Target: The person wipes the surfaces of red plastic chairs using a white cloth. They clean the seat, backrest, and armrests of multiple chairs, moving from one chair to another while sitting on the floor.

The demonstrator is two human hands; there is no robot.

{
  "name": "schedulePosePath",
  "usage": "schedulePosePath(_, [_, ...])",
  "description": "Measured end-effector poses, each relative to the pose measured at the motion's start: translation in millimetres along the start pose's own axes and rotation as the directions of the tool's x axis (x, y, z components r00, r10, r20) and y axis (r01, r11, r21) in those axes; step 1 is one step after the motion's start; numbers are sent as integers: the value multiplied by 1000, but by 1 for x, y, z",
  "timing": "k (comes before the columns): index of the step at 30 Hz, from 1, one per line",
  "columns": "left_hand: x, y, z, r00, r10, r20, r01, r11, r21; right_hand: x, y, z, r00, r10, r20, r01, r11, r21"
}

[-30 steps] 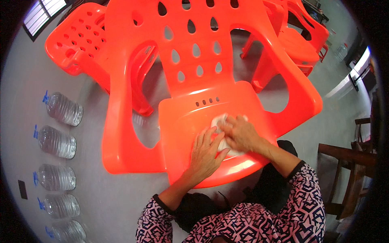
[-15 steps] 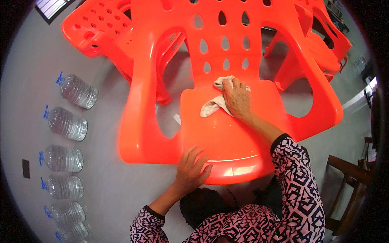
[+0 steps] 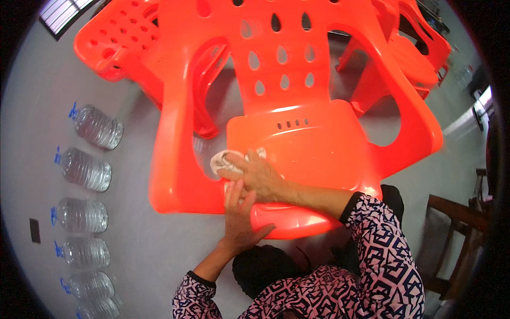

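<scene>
Your right hand (image 3: 256,176) presses white cloth (image 3: 219,160) to red plastic armchair seat (image 3: 313,154); can't tell if clamped. Your left hand (image 3: 239,222), thumb and fingers apart, at seat's front-left edge.

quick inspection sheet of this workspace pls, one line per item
surface: orange plastic chair seat, glossy, row of slots near the back
job's things: white cloth at the seat's left side
clutter: row of clear bottles with blue tops on the grey floor
hands: right hand on the cloth; left hand at the seat's front-left corner
cables: nothing seen that is clearly one
surroundings: more orange chairs behind, wooden furniture at right, window upper left
</scene>
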State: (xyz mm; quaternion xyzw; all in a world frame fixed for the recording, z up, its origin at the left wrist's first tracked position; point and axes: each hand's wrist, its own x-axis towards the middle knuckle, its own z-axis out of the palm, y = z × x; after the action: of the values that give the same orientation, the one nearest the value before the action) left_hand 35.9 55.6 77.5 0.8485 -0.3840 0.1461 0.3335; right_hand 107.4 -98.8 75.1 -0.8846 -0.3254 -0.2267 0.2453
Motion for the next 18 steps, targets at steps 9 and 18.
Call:
schedulePosePath(9, [6,7,0,962,-37,271,-10,985,170,-111,-37,-118,938,-4,346,6,1000,-5])
schedulePosePath(18, [4,11,-5,966,-51,253,3,982,188,-112,54,-138,846,531,-53,-453,661,-598])
